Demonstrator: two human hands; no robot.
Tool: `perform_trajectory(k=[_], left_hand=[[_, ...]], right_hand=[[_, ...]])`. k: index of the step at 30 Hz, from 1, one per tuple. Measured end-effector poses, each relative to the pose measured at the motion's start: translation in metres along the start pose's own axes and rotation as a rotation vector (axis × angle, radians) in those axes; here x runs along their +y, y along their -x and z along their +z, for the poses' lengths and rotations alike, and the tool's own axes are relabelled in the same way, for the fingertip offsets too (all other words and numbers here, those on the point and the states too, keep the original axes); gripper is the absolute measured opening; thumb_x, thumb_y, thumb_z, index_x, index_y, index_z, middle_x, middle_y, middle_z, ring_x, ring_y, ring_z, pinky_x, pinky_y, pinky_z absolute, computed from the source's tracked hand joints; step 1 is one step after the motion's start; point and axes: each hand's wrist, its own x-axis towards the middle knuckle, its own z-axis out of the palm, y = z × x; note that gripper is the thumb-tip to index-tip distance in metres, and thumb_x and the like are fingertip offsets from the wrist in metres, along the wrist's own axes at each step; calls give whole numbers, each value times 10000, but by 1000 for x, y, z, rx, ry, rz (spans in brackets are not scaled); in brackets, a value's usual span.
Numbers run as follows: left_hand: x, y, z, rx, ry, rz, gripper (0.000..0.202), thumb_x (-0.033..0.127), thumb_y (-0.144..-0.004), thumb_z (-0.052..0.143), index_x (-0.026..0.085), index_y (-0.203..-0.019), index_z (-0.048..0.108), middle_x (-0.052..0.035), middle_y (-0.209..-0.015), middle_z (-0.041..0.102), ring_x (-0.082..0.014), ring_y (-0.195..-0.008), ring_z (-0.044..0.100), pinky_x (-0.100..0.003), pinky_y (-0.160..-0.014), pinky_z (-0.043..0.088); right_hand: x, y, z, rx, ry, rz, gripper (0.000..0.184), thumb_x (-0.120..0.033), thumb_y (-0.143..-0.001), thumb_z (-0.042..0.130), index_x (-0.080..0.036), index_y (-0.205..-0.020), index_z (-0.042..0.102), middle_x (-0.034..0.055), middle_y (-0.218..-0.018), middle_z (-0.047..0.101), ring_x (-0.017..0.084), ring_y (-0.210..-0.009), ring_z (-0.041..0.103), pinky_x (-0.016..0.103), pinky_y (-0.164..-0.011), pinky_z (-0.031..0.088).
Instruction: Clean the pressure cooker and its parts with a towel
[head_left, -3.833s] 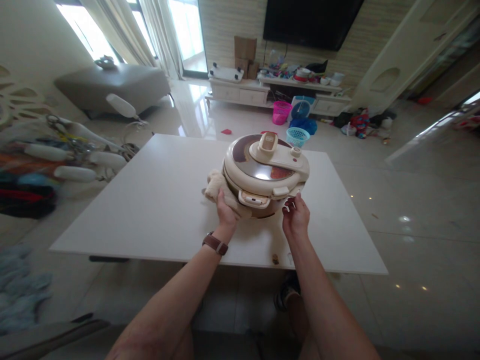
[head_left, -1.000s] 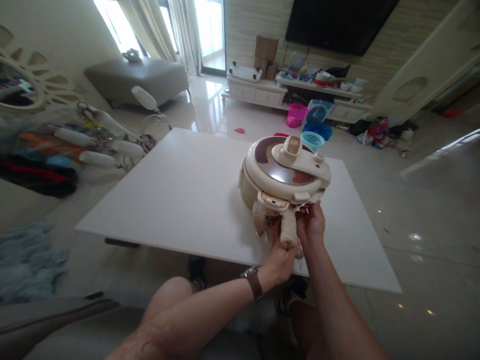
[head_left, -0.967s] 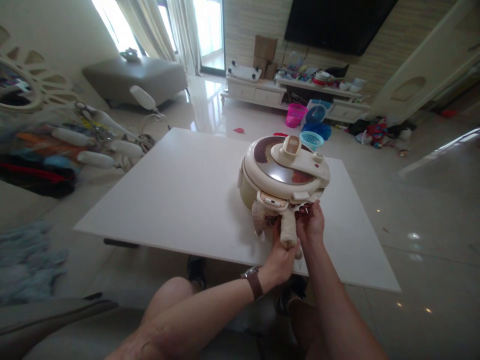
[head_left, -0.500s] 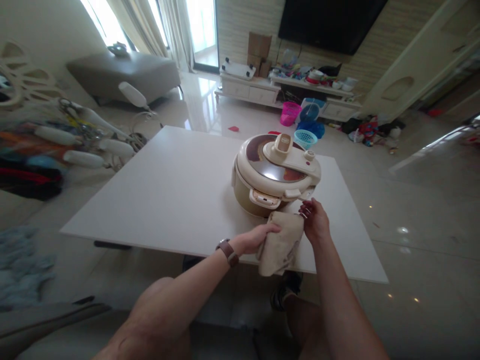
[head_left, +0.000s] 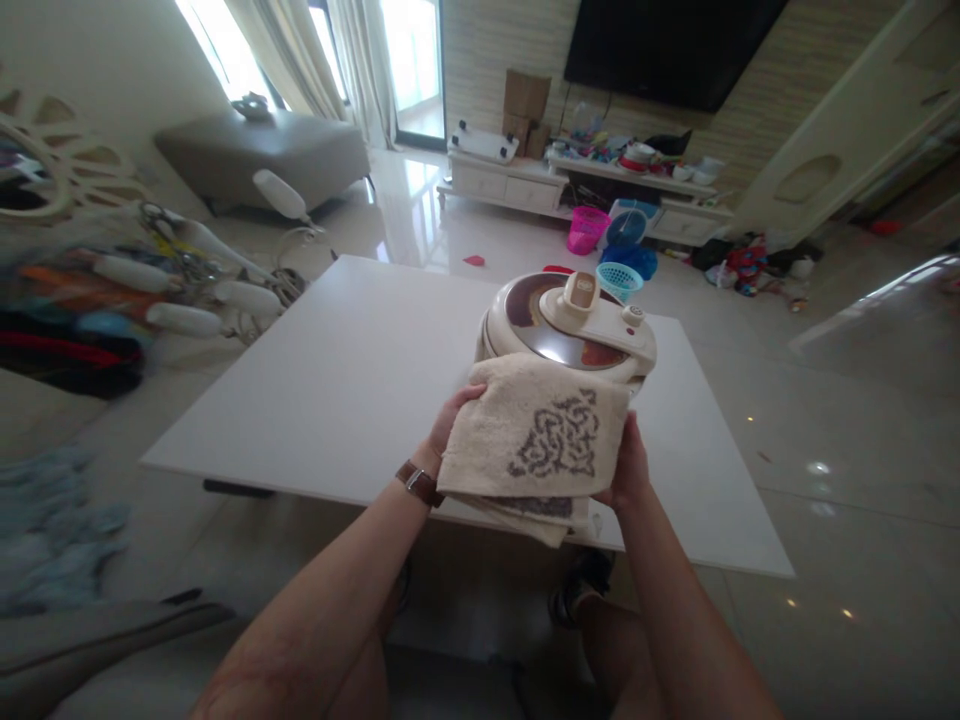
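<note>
A cream pressure cooker (head_left: 570,325) with a brown-and-steel lid stands on the white table (head_left: 352,370). In front of it I hold up a folded beige towel (head_left: 536,440) with a grey pattern, spread flat between both hands. My left hand (head_left: 448,425), with a brown watch on the wrist, grips the towel's left edge. My right hand (head_left: 628,470) grips its right edge and is mostly hidden behind the cloth. The towel covers the cooker's front and its lower handle.
A drying rack with white hangers and clothes (head_left: 150,290) stands left of the table. A grey sofa (head_left: 262,155) lies beyond. Pink (head_left: 587,228) and blue (head_left: 619,279) baskets sit on the glossy floor before a low TV cabinet (head_left: 577,185).
The towel, earlier pressed against the cooker's side and then hanging loose, has been lifted and spread flat between both hands in front of the cooker.
</note>
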Motion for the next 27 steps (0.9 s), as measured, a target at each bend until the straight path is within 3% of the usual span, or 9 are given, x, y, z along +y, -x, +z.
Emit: perform_trajectory(k=[1,4,9,12,15,19,24,27], left_hand=[[1,0,2,35,4,57,379,385,-803,760,151,-1102,761,-131,-858,798,-379,-925,789,-516,-817,628],[3,5,7,31,82,47,489,494,-790,729,167,-1154,736,-146,-951,789,-408,-1074,752,-558,-878,618],[3,16,9,5,122,104,588,478,-740,723,180,-1246,685,-142,-1037,773,-425,-1203,696,-576,-949,590],[5,20,5,1,105,116,583,440,-713,742,185,-1233,675,-143,-1052,765,-451,-1258,667,-593,-975,577],[9,23,3,22,86,148,532,395,-700,767,189,-1182,682,-140,-1025,759,-472,-1284,652,-608,-983,575],[11,26,7,-42,25,101,480,308,-675,825,192,-1123,700,-130,-972,756,-472,-1270,663,-607,-993,573],[-1,26,20,-185,-31,41,490,338,-660,883,190,-1091,704,-138,-987,755,-455,-1260,668,-580,-1015,563],[-5,23,25,-246,-46,92,516,375,-629,896,218,-1087,716,-122,-1081,755,-388,-1195,689,-504,-984,566]], right_hand=[[2,0,4,-17,-36,-68,848,-1005,-697,553,-255,-1040,750,104,-1003,804,341,-1177,718,574,-1004,568],[13,-2,14,-126,-85,-141,916,-1026,-622,603,-256,-1093,752,117,-1066,799,345,-1209,706,604,-989,572],[37,-7,31,-465,-7,23,860,-769,-523,916,-301,-1225,752,93,-1233,786,357,-1213,713,629,-999,552],[39,-5,42,-506,-24,13,884,-730,-497,953,-341,-1262,743,88,-1322,762,350,-1243,702,628,-1040,541],[33,0,48,-373,-55,-79,891,-752,-463,951,-346,-1230,748,79,-1310,766,332,-1223,707,577,-1037,564],[31,4,51,-11,-108,-240,663,-658,-501,961,-361,-1057,755,20,-1116,807,291,-1126,730,518,-1013,595],[32,2,67,60,-77,-231,502,-539,-667,874,-337,-1100,717,51,-1038,800,342,-1240,700,600,-1068,581],[12,6,72,170,-71,-372,364,-453,-753,811,-332,-1084,720,47,-989,793,333,-1221,715,620,-1057,586]])
